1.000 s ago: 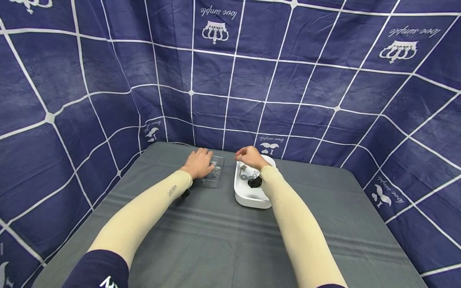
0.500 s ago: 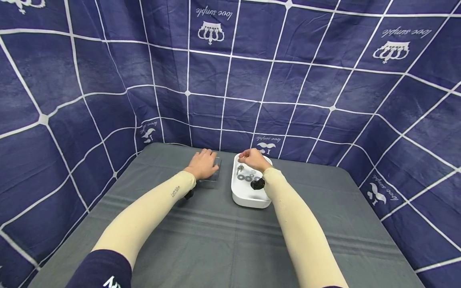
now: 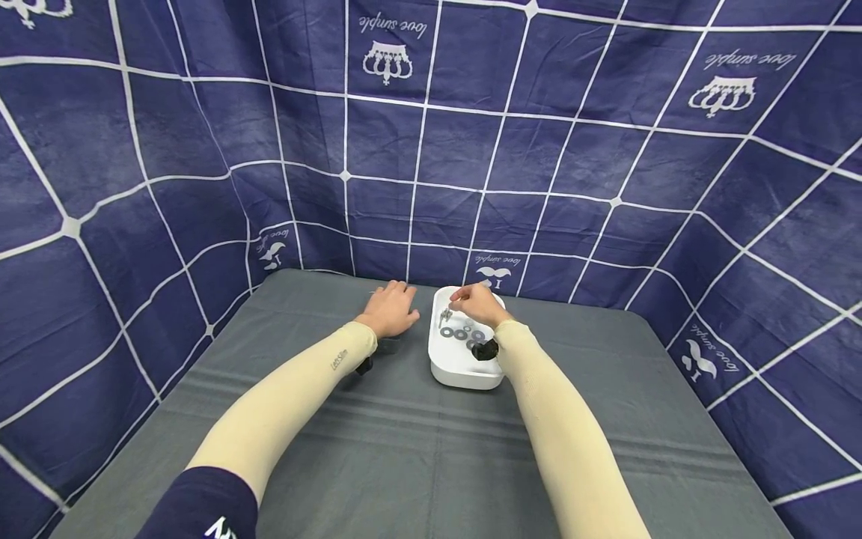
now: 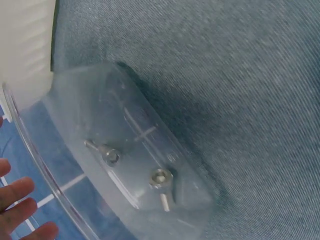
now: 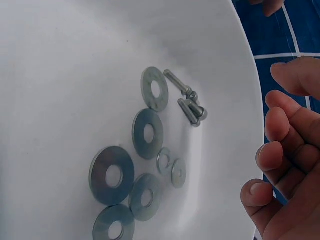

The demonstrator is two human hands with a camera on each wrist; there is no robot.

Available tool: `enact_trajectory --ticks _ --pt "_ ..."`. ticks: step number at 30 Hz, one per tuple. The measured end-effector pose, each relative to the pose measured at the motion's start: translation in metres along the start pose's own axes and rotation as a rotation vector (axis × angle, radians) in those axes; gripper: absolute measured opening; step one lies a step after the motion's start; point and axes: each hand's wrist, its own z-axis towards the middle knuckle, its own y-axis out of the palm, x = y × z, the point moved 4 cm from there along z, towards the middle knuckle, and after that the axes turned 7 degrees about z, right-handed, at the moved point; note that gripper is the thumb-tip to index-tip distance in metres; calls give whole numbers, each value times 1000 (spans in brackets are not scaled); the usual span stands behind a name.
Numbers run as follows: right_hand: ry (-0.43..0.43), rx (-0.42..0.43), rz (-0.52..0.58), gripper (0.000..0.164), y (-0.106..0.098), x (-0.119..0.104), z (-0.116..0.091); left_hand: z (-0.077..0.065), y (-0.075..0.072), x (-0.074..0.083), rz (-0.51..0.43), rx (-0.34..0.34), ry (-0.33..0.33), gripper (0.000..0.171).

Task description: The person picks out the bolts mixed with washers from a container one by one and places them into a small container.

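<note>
My left hand point(image 3: 392, 308) is over a clear plastic box point(image 4: 95, 105), its fingers point(image 4: 17, 192) spread beyond the rim in the left wrist view. From the head view the hand hides most of that box. Two socket-head screws point(image 4: 161, 178) lie in it. My right hand point(image 3: 480, 303) hovers above the far end of a white tray point(image 3: 465, 380), fingers bent loosely. Nothing shows between its thumb and fingertips point(image 5: 272, 155) in the right wrist view. Inside the tray are several flat washers point(image 5: 112, 175), large and small, and a small cluster of screws point(image 5: 192, 107) near the wall.
A grey cloth point(image 3: 377, 449) covers the table. Behind and beside it hangs a blue curtain point(image 3: 512, 150) with white lines. The white tray stands just right of the clear box, with a narrow strip of cloth between them.
My left hand has slid right, covering more of the clear box. My right hand has moved from the tray's far left edge inward over the tray. The head view has shifted slightly.
</note>
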Motion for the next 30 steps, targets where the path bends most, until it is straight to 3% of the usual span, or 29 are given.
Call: enact_trajectory --ticks 30 --pt "8 35 -46 25 0 19 -11 13 3 33 -43 3 32 54"
